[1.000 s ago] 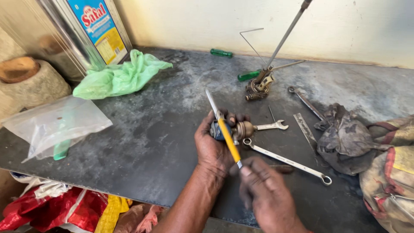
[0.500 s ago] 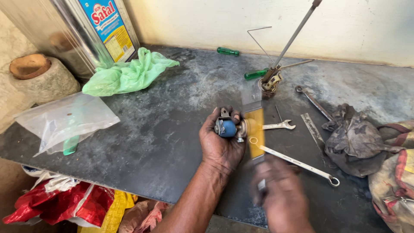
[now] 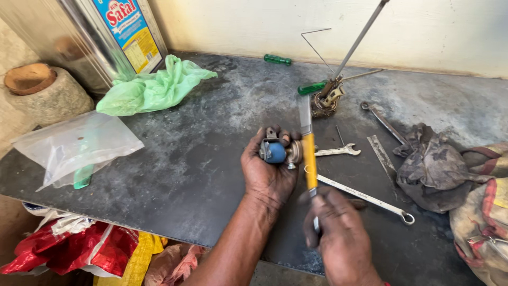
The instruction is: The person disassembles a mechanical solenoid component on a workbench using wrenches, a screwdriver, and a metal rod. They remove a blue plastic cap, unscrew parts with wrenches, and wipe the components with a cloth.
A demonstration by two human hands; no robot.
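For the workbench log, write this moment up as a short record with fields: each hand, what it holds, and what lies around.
left hand: grips a small metal part with a blue body, held above the bench
right hand: blurred; holds a yellow-handled tool upright, its blade beside the part
bench: dark, scuffed slab
near the hands: two spanners, a flat metal strip
behind: brass fitting with rods, green screwdriver
left side: green plastic bag, clear plastic bag, metal tin
right side: dirty rags
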